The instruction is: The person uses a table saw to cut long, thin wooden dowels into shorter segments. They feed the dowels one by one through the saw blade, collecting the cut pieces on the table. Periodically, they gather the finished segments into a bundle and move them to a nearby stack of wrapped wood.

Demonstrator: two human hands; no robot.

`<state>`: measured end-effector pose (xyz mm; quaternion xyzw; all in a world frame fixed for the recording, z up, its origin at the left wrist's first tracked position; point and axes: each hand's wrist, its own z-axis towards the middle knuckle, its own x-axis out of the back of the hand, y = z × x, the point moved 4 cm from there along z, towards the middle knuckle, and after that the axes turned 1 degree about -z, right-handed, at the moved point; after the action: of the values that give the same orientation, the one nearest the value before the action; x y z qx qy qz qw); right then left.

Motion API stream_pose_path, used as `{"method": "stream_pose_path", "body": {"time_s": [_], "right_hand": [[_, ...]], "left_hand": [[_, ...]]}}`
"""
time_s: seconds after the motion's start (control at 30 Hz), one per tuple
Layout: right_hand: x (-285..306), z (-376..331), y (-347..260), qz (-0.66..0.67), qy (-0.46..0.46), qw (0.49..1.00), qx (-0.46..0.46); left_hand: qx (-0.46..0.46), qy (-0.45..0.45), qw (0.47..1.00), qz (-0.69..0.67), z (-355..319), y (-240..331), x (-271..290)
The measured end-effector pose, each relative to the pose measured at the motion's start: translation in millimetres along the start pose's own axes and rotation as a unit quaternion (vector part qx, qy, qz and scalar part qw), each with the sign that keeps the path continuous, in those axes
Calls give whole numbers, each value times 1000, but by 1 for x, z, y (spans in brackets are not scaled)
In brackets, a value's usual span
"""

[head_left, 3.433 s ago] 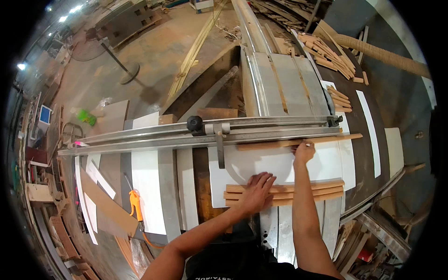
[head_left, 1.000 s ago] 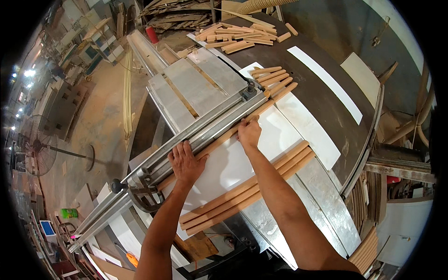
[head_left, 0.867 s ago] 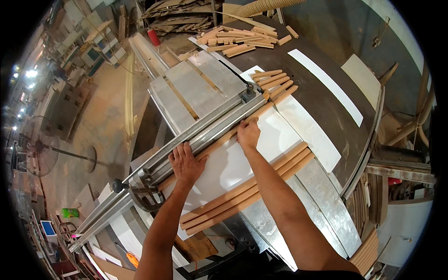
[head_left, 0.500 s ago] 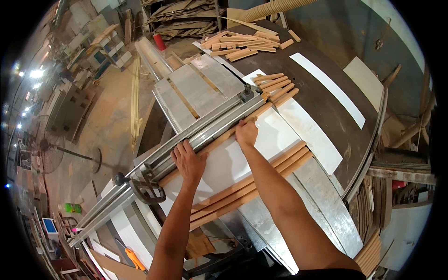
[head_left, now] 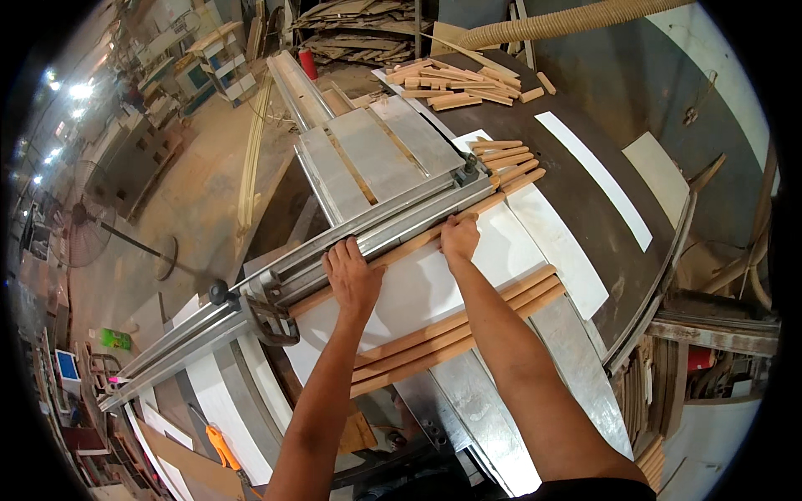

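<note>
Metal table [head_left: 576,351], white sheet [head_left: 501,242] on it, dark tabletop [head_left: 572,196] beside, heaped wooden pieces [head_left: 464,86], white strip [head_left: 599,178]

- My L hand [head_left: 352,275] hides pt of the wood strip [head_left: 409,251].
- My R forearm [head_left: 501,338] blocks pt of the stacked strips [head_left: 418,344].
- Hose [head_left: 576,23] cut off @ top edge.

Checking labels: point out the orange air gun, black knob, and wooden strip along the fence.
Orange air gun [head_left: 221,447]: head view, on its body.
Black knob [head_left: 219,290]: head view, on its rounded face.
Wooden strip [head_left: 409,250]: head view, middle of its length.
</note>
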<state>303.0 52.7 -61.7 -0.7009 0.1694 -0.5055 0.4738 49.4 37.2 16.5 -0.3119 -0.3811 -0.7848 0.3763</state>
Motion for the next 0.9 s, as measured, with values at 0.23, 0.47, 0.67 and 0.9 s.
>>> {"method": "stream_pose_path", "body": {"time_s": [0.23, 0.47, 0.67, 0.9], "right_hand": [[7, -9, -11, 45, -44, 998, -5], [15, -18, -19, 33, -65, 997, -25], [48, -38, -14, 90, -82, 990, -73], [188, -239, 66, 87, -64, 982, 157]], "left_hand": [[13, -14, 1000, 5, 1, -5, 0], [19, -92, 996, 9, -1, -9, 7], [-4, -166, 985, -54, -20, -4, 17], [-87, -305, 948, -17, -70, -6, 28]]}}
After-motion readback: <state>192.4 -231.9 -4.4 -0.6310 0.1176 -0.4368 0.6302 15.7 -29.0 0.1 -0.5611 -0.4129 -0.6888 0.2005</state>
